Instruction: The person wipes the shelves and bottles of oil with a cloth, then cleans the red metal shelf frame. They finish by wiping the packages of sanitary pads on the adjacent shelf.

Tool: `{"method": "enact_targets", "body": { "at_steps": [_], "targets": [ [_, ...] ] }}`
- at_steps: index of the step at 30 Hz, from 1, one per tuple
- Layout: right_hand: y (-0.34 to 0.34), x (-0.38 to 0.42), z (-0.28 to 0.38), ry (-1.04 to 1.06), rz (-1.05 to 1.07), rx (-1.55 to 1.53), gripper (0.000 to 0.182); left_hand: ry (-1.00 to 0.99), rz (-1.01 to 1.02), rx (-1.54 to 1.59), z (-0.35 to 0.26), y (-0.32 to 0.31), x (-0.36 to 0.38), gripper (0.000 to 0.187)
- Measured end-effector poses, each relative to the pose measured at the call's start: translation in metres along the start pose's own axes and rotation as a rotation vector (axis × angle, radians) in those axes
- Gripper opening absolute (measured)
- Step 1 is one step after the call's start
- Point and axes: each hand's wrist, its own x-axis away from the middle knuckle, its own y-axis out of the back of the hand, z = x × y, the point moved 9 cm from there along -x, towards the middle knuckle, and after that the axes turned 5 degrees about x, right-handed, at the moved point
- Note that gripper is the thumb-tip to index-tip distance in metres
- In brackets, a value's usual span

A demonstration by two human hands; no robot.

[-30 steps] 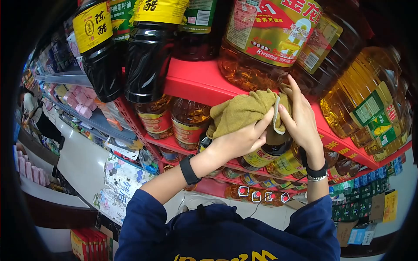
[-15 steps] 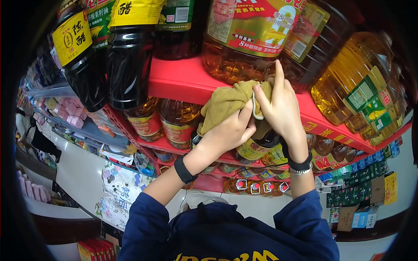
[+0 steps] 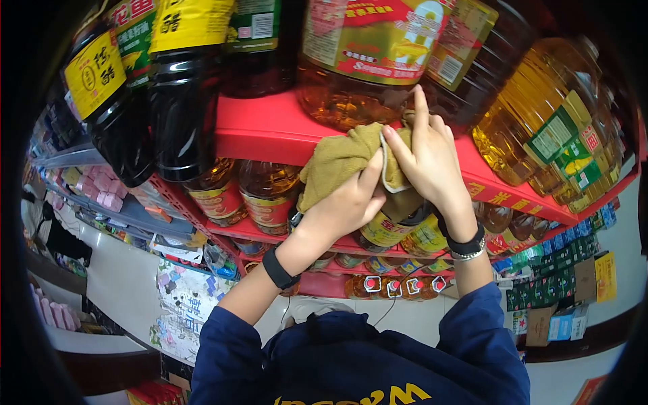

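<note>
A mustard-brown cloth [image 3: 341, 160] with a pale edge lies bunched against the front of the red shelf [image 3: 266, 128], just below a large cooking oil bottle [image 3: 364, 40]. My left hand [image 3: 344, 206] grips the cloth's lower side, its thumb pointing up along the fabric. On the other side, my right hand [image 3: 432, 158] pinches the cloth under its thumb. The right index finger stretches up to the base of the oil bottle. Parts of the fingers behind the cloth are hidden. Below the cloth, a bottle with a yellow label [image 3: 385, 229] stands on a lower shelf.
Dark vinegar bottles [image 3: 185, 101] with yellow labels stand at the upper left. A golden oil jug [image 3: 533, 108] is on the right of the shelf. Lower tiers hold red-labelled oil bottles [image 3: 270, 196]. Cartons [image 3: 540, 327] stand on the floor at right.
The shelf and bottles have shifted slightly left in view. Both hands and the cloth have moved a little left too, with the cloth still held between them.
</note>
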Motion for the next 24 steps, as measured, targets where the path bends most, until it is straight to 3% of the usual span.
{"method": "enact_targets", "body": {
  "at_steps": [4, 8, 11, 15, 20, 24],
  "targets": [
    [0.008, 0.007, 0.003, 0.001, -0.061, 0.041, 0.075, -0.011, -0.037, 0.003, -0.005, 0.004, -0.002, 0.073],
    [0.023, 0.031, 0.005, 0.079, -0.179, 0.218, 0.065, 0.147, 0.089, 0.077, -0.001, -0.002, 0.002, 0.070],
    [0.041, 0.058, -0.015, -0.015, -0.145, 0.325, 0.056, 0.163, 0.069, 0.065, -0.012, 0.000, -0.002, 0.066],
    [0.051, 0.075, -0.060, -0.110, -0.127, 0.477, 0.051, 0.020, 0.068, 0.024, -0.035, -0.021, -0.017, 0.074],
    [0.045, 0.054, -0.069, -0.086, -0.061, 0.392, 0.046, 0.046, -0.030, 0.116, -0.046, -0.059, -0.049, 0.070],
    [0.034, 0.035, -0.084, -0.221, 0.020, 0.257, 0.038, 0.006, -0.032, -0.005, -0.040, -0.075, -0.067, 0.061]
  ]
}}
